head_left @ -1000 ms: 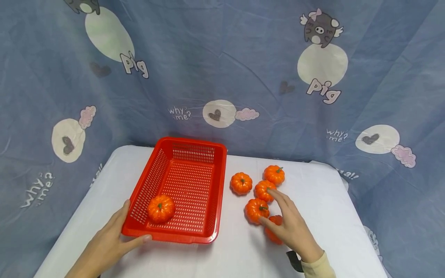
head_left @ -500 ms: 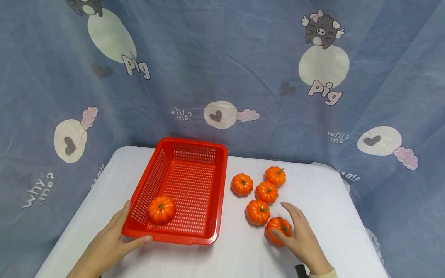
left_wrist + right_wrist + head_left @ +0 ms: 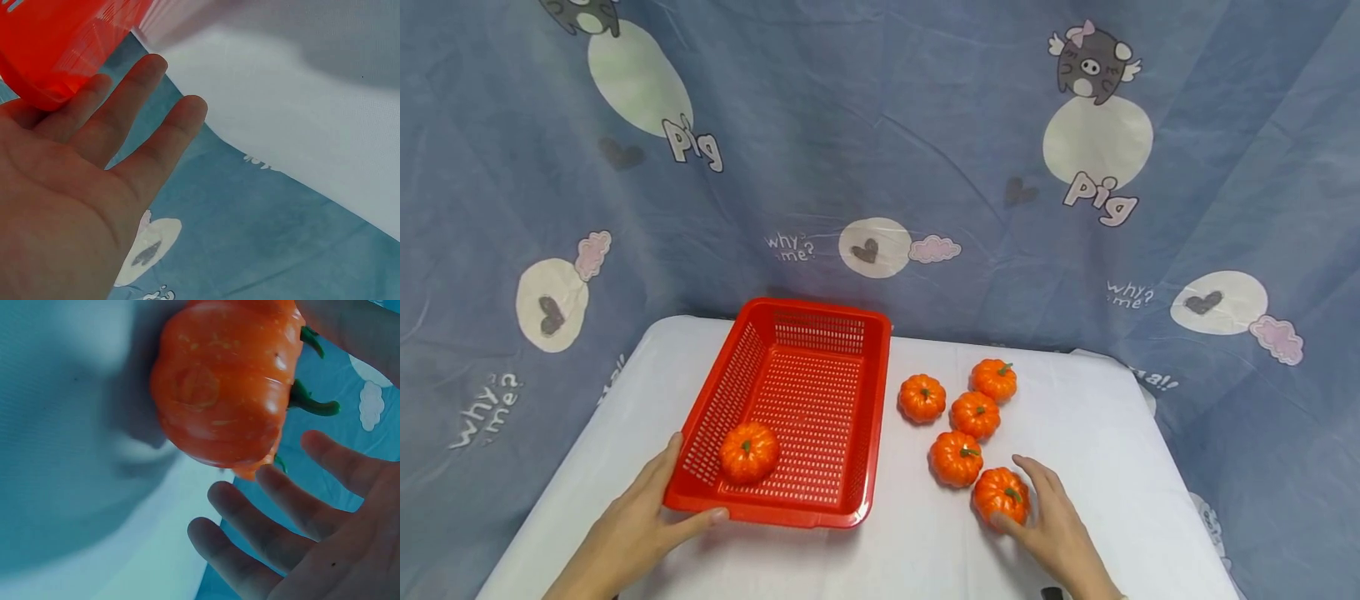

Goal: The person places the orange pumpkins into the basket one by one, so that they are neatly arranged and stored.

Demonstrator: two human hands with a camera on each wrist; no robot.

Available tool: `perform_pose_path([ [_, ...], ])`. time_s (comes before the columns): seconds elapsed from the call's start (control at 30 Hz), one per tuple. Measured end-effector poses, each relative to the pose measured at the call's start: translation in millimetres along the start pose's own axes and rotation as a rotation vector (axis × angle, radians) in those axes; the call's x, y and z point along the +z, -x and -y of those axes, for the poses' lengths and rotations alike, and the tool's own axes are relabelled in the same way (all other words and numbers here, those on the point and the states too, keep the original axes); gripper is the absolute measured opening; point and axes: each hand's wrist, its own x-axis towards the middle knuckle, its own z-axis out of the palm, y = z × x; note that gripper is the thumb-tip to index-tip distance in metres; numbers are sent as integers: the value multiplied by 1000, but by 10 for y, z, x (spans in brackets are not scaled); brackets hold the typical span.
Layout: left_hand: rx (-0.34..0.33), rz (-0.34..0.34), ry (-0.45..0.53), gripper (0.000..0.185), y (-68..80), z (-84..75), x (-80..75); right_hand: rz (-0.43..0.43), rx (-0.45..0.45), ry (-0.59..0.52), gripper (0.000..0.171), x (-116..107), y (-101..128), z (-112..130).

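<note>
The red plastic basket point(image 3: 865, 400) holds one small orange pumpkin point(image 3: 749, 452) near its front left corner. At that corner my left hand point(image 3: 632, 521) has its fingers along the outside and its thumb by the front rim. In the left wrist view the fingers point(image 3: 150, 147) are spread and nearly straight beside the red basket wall point(image 3: 69, 56). My right hand point(image 3: 1056, 521) is around the nearest loose pumpkin point(image 3: 1000, 496), thumb at its front and fingers at its right. The right wrist view shows this pumpkin point(image 3: 219, 387) with its green stem, and spread fingers point(image 3: 244, 515) beside it.
Several more orange pumpkins lie right of the basket: one in front point(image 3: 956, 458), one behind it point(image 3: 975, 415), one at the back point(image 3: 994, 380) and one nearer the basket point(image 3: 922, 397). A white-covered table point(image 3: 1097, 417) bears everything. A blue patterned curtain point(image 3: 880, 150) surrounds it.
My right hand has drawn back from the middle pumpkins toward the front, and its thumb and fingers now surround the nearest one. The left hand stays at the basket's corner.
</note>
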Motion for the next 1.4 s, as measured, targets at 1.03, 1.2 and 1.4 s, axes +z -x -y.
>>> perform_pose_path([
  [1.03,30,-37,15,136,16,21,42,-6,10,-22,83,81,-9,-104],
  [1.2,18,-21,19,136,-2,10,38,-46,-6,3,80,26,3,-157],
  [1.4,-15,21,20,137,-19,14,16,-53,-6,0,81,-21,-2,-176],
])
